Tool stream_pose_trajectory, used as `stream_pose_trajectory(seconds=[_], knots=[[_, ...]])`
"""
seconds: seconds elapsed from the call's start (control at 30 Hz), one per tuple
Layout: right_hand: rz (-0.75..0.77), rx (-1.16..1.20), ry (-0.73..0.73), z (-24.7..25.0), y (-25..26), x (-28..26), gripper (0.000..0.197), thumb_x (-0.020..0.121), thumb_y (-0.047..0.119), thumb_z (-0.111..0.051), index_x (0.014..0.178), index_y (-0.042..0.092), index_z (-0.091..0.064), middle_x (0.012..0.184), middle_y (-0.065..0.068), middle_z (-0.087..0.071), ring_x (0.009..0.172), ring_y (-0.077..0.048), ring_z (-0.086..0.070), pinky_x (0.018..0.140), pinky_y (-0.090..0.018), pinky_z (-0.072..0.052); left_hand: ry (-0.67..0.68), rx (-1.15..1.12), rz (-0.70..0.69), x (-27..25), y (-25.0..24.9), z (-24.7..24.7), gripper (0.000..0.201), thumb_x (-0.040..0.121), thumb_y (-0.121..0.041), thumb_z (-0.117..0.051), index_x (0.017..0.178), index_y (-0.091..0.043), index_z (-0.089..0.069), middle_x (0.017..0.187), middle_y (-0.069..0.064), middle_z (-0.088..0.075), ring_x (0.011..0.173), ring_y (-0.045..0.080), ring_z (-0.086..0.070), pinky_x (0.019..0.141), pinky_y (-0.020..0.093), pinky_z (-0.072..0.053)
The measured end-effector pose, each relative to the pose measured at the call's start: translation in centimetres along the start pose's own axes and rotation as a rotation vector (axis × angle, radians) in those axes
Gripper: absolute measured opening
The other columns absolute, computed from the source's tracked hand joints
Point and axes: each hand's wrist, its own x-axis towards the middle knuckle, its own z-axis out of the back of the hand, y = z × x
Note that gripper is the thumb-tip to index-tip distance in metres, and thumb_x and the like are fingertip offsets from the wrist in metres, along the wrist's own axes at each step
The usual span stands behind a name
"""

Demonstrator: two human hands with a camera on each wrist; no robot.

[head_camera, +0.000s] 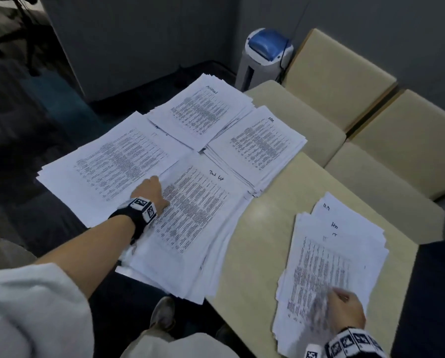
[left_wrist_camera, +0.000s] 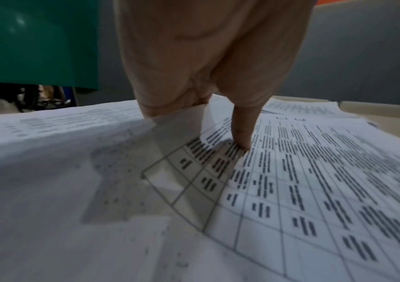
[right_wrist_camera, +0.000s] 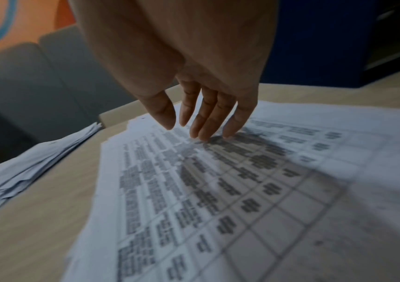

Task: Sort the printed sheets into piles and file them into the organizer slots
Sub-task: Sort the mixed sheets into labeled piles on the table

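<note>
Four piles of printed sheets cover the left end of the table (head_camera: 255, 244): a left pile (head_camera: 107, 161), a far pile (head_camera: 203, 109), a right pile (head_camera: 262, 143) and a near pile (head_camera: 190, 215). My left hand (head_camera: 151, 189) is where the left and near piles meet. It pinches the edge of a single lifted sheet (left_wrist_camera: 121, 162), and one finger (left_wrist_camera: 240, 133) presses on the near pile (left_wrist_camera: 315, 181). A loose stack (head_camera: 332, 254) lies at the right. My right hand (head_camera: 345, 306) rests straight fingers (right_wrist_camera: 203, 122) on its top sheet (right_wrist_camera: 194, 181).
A white bin with a blue lid (head_camera: 265, 47) stands on the floor beyond the table. Beige seat cushions (head_camera: 340, 73) line the far right side. A dark cabinet (head_camera: 435, 293) stands close at the right. My shoe (head_camera: 164, 316) is under the table's near edge.
</note>
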Motion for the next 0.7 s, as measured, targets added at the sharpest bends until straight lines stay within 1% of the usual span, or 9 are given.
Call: stream_pose_trajectory(seconds=[0.07, 0.13, 0.2, 0.27, 0.33, 0.47, 0.57, 0.63, 0.7], knots=[[-0.021, -0.006, -0.021, 0.8, -1.3, 0.0, 0.013, 0.095, 0.016, -0.059, 0.106, 0.011, -0.062, 0.101, -0.011, -0.06, 0.091, -0.028, -0.053, 0.089, -0.038, -0.045, -0.142, 0.174, 0.009, -0.1, -1.8, -0.1, 0.073, 0.081, -0.029, -0.071, 0.135, -0.001, -0.031, 0.134, 0.019, -0.042, 0.123, 0.033, -0.044, 0.1, 0.043, -0.041], [-0.052, -0.008, -0.029, 1.4, -2.3, 0.2, 0.014, 0.094, 0.015, -0.058, 0.106, 0.01, -0.063, 0.101, -0.009, -0.061, 0.091, -0.029, -0.055, 0.088, -0.038, -0.046, -0.236, 0.233, -0.09, -0.7, -4.9, 0.1, 0.067, 0.082, -0.024, -0.066, 0.133, -0.001, -0.031, 0.134, 0.019, -0.039, 0.122, 0.034, -0.041, 0.1, 0.045, -0.038], [-0.079, -0.007, -0.03, 2.1, -3.3, 0.7, 0.017, 0.091, 0.015, -0.059, 0.106, 0.01, -0.065, 0.103, -0.012, -0.065, 0.09, -0.03, -0.058, 0.086, -0.036, -0.048, -0.243, 0.206, -0.229, -1.9, -8.8, -0.1, 0.06, 0.085, -0.03, -0.065, 0.13, -0.003, -0.036, 0.128, 0.016, -0.043, 0.116, 0.032, -0.045, 0.094, 0.044, -0.039], [-0.096, -0.017, -0.037, 2.9, -4.0, 1.5, 0.021, 0.089, 0.016, -0.063, 0.108, 0.009, -0.065, 0.107, -0.014, -0.067, 0.089, -0.028, -0.056, 0.082, -0.031, -0.043, -0.186, 0.067, -0.385, -3.7, -13.1, -1.2, 0.049, 0.088, -0.031, -0.061, 0.125, -0.005, -0.042, 0.124, 0.014, -0.049, 0.11, 0.032, -0.051, 0.09, 0.043, -0.043], [-0.084, -0.003, -0.045, 3.6, -4.4, 2.7, 0.026, 0.087, 0.019, -0.069, 0.111, 0.009, -0.064, 0.112, -0.013, -0.066, 0.092, -0.026, -0.055, 0.087, -0.034, -0.044, -0.035, -0.101, -0.487, -5.9, -17.3, -3.0, 0.038, 0.089, -0.03, -0.061, 0.118, -0.008, -0.05, 0.118, 0.012, -0.058, 0.106, 0.03, -0.056, 0.086, 0.039, -0.047], [-0.023, 0.038, -0.049, 4.6, -5.0, 5.4, 0.041, 0.082, 0.025, -0.077, 0.115, 0.009, -0.061, 0.118, -0.012, -0.063, 0.103, -0.029, -0.06, 0.095, -0.038, -0.047, 0.298, -0.192, -0.501, -10.5, -24.1, -8.2, 0.04, 0.089, -0.037, -0.063, 0.118, -0.01, -0.056, 0.118, 0.009, -0.062, 0.107, 0.027, -0.059, 0.089, 0.035, -0.048], [0.031, 0.087, 0.0, 5.2, -5.1, 7.0, 0.045, 0.08, 0.025, -0.079, 0.117, 0.009, -0.059, 0.113, -0.008, -0.063, 0.103, -0.025, -0.059, 0.092, -0.03, -0.043, 0.346, -0.127, -0.473, -12.8, -27.5, -11.7, 0.044, 0.092, -0.036, -0.058, 0.121, -0.004, -0.05, 0.118, 0.013, -0.059, 0.105, 0.031, -0.056, 0.081, 0.035, -0.046], [0.045, 0.131, 0.053, 5.6, -5.2, 7.9, 0.044, 0.079, 0.026, -0.08, 0.114, 0.011, -0.059, 0.107, -0.004, -0.062, 0.098, -0.021, -0.058, 0.089, -0.027, -0.042, 0.324, -0.089, -0.434, -13.7, -28.9, -13.6, 0.041, 0.093, -0.035, -0.056, 0.117, -0.002, -0.05, 0.117, 0.015, -0.057, 0.102, 0.031, -0.056, 0.074, 0.032, -0.041], [0.069, 0.142, 0.081, 5.5, -5.5, 8.8, 0.04, 0.078, 0.028, -0.082, 0.107, 0.013, -0.059, 0.101, -0.002, -0.062, 0.095, -0.02, -0.059, 0.086, -0.027, -0.042, 0.259, -0.097, -0.383, -14.3, -29.9, -14.8, 0.039, 0.094, -0.034, -0.055, 0.115, -0.003, -0.05, 0.118, 0.015, -0.056, 0.103, 0.031, -0.056, 0.074, 0.032, -0.041]])
